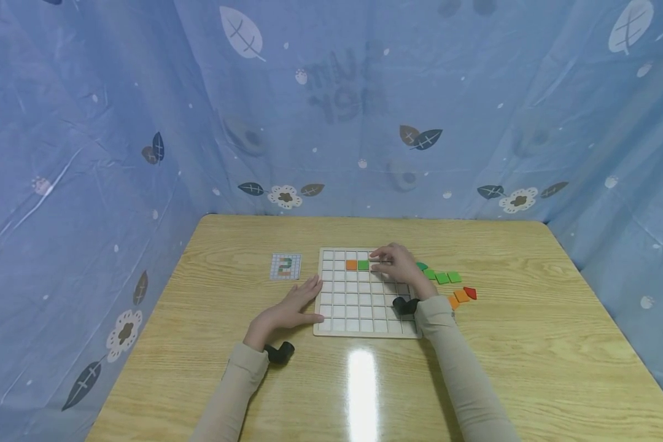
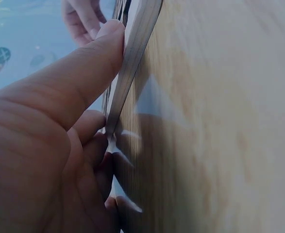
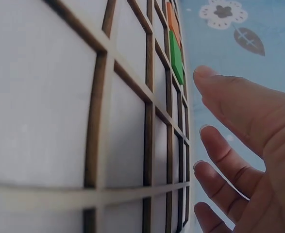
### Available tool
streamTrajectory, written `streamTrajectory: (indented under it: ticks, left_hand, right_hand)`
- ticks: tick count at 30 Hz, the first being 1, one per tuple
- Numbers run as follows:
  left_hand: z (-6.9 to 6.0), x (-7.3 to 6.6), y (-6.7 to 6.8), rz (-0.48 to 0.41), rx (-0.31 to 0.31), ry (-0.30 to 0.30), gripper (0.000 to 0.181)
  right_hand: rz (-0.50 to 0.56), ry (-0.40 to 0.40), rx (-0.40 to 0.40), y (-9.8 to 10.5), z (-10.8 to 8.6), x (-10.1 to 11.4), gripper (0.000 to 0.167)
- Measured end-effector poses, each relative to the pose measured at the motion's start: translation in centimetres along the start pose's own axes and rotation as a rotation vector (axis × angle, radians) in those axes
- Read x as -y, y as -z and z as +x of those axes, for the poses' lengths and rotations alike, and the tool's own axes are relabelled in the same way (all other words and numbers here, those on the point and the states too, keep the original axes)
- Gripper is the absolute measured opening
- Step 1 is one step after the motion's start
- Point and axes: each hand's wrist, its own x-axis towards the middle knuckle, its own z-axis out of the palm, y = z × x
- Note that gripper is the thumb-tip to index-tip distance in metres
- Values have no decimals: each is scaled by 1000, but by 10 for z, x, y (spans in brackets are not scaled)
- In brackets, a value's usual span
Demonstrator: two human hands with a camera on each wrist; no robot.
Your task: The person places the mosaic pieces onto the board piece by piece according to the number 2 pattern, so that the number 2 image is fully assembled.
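A white grid board with a pale wooden frame lies on the table. An orange square tile and a green square tile sit side by side in its second row from the far edge. My left hand rests at the board's left edge, its thumb touching the rim in the left wrist view. Over the board's far right part is my right hand, just right of the green tile. Its thumb and fingers stand apart in the right wrist view, with nothing between them.
A small card printed with a coloured figure on a grid lies left of the board. To the right are loose green tiles, a teal piece, orange tiles and a red piece, partly hidden by the right arm.
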Motion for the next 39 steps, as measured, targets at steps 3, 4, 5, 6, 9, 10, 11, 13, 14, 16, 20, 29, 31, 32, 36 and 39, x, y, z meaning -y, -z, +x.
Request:
streamTrajectory:
  ticks: [3,4,5,6,9,10,11,13,14,16,20,29,31,32,36,39]
  left_hand:
    - [0,0,0,3,-1,-1,83]
    - [0,0,0,5,-1,-1,83]
    - [0,-1,0,5,-2,-1,83]
    - [0,-1,0,5,-2,-1,83]
    - [-1,-1,1,2,-3,0,83]
    - [-1,-2,1,1,-4,0,82]
    - [-1,-2,1,-1,-4,0,82]
    - [-1,-2,1,2,-5,-1,83]
    - [-1,-2,1,3,-5,-2,83]
    - [-2,-2,1,5,-6,-4,83]
    - [-2,-2,1,2,-6,-6,83]
    - [-1,-1,0,-4,-8,-10,83]
    - [-1,-2,0,-6,-8,-12,83]
    - [-1,-2,0,-10,-9,-14,83]
    - [-1,-1,0,-19,-12,-13,83]
    - [0,0,0,-24,-11,-11,83]
  right_hand:
    - [4,-6,0,3,-2,-1,31]
    - [4,-10,-1,4,-3,-1,31]
    - [-2,-9,-4,5,-4,-2,31]
    - [-9,-7,-8,5,-4,-3,31]
    - [-16,8,-29,8,-7,-4,31]
    - [-18,18,-39,9,-7,-5,32]
    - [-20,25,-49,10,-8,-5,31]
    - [-17,27,-62,13,-10,-6,31]
    - [-21,26,-67,14,-10,-8,31]
    - [-21,21,-69,16,-11,-9,31]
    - [-26,19,-67,22,-14,-14,31]
    - [-65,13,-87,33,-20,-21,30]
    - [-70,19,-93,35,-21,-23,30]
    - [-74,22,-94,36,-22,-24,29]
    - [-60,8,-91,40,-26,-27,30]
    - [-38,-10,-87,43,-29,-29,31]
